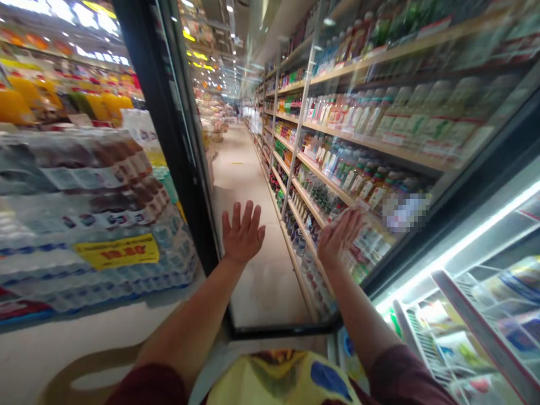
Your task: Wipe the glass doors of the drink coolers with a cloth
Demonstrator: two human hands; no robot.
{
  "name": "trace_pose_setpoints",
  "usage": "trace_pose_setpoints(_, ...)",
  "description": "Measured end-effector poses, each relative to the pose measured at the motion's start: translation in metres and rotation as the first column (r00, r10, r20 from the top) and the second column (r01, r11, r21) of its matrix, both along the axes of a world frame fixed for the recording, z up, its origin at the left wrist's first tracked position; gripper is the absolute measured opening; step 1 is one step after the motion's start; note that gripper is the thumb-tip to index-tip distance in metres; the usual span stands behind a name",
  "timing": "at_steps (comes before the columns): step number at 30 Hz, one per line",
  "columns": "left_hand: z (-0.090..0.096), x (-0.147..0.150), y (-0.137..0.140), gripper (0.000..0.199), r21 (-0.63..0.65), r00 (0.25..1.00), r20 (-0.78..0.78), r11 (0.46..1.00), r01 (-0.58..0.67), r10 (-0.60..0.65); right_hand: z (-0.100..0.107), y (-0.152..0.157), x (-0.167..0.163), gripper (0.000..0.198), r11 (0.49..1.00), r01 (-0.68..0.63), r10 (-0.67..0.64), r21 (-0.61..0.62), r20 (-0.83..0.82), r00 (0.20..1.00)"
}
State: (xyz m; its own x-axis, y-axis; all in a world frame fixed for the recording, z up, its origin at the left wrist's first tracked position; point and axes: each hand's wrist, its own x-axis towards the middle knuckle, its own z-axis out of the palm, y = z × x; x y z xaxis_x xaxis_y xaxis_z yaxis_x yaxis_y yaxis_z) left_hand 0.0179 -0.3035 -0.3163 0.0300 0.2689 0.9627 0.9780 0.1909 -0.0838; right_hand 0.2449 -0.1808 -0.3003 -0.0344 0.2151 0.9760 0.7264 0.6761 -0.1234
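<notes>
A glass cooler door point(270, 169) with a black frame stands swung out in front of me. My left hand point(242, 235) is raised with fingers spread, palm toward the glass. My right hand point(340, 235) lies flat on the same glass, further right, fingers together. Neither hand holds anything. Through and in the glass I see a shop aisle with shelves of bottled drinks point(363, 121).
The lit inside of the cooler point(476, 315) with wire shelves and packaged goods is at lower right. Stacked packs of bottled water with a yellow price tag point(118, 251) stand at left. A yellow bag point(278, 379) hangs at my front, bottom centre.
</notes>
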Motion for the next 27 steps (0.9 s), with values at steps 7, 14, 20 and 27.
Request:
trace_pose_setpoints(7,-0.001,-0.007,0.007,0.058,-0.127,0.983,0.175,0.989,0.076,-0.053,0.055,0.005,-0.004,0.062,0.999,-0.042,0.035,0.024,0.221,0.975)
trace_pose_setpoints(14,0.000,-0.008,0.009,0.059,-0.133,0.984,0.169,0.988,0.078,-0.054,0.036,0.038,0.033,0.061,0.997,0.070,-0.062,0.023,-0.265,0.962)
trace_pose_setpoints(20,0.002,-0.010,0.010,0.058,-0.106,0.990,0.125,0.991,0.082,-0.069,0.030,-0.004,-0.025,0.066,0.998,-0.032,0.019,0.052,0.223,0.975)
trace_pose_setpoints(27,0.003,-0.008,0.008,0.060,-0.138,0.979,0.186,0.985,0.106,-0.079,0.089,0.024,0.010,0.062,0.999,0.046,-0.044,0.019,-0.078,0.996)
